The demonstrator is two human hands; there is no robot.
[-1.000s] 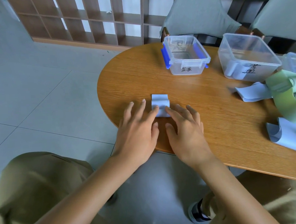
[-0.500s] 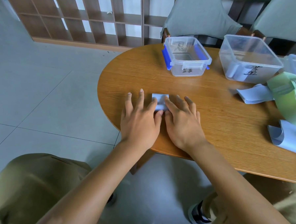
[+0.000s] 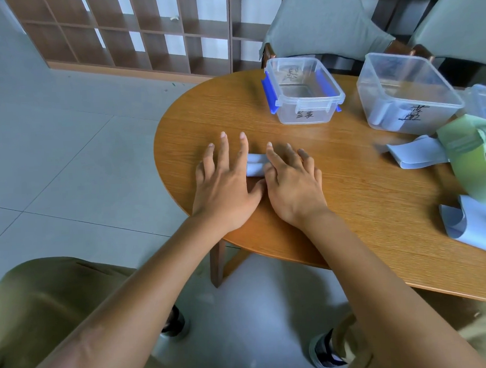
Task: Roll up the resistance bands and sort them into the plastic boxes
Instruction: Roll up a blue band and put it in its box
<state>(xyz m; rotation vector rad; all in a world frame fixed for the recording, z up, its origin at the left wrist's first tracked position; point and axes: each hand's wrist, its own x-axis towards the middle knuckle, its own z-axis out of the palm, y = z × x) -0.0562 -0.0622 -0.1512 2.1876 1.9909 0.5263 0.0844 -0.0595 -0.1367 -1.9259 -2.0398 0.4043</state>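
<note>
Two hands, left (image 3: pixel 225 190) and right (image 3: pixel 291 185), press flat with straight fingers on a pale blue rolled resistance band (image 3: pixel 254 165) at the round wooden table's (image 3: pixel 364 205) nine-o'clock edge; clear plastic boxes (image 3: pixel 304 96) stand toward one o'clock.

Two hands, left hand (image 3: pixel 225 184) and right hand (image 3: pixel 292 184), are showing. Three clear boxes are standing on one table (image 3: pixel 350 206): clip box (image 3: pixel 302 96), labelled box (image 3: pixel 406 93), edge box (image 3: pixel 485 100), partly cut off. Two chairs are standing behind.
</note>
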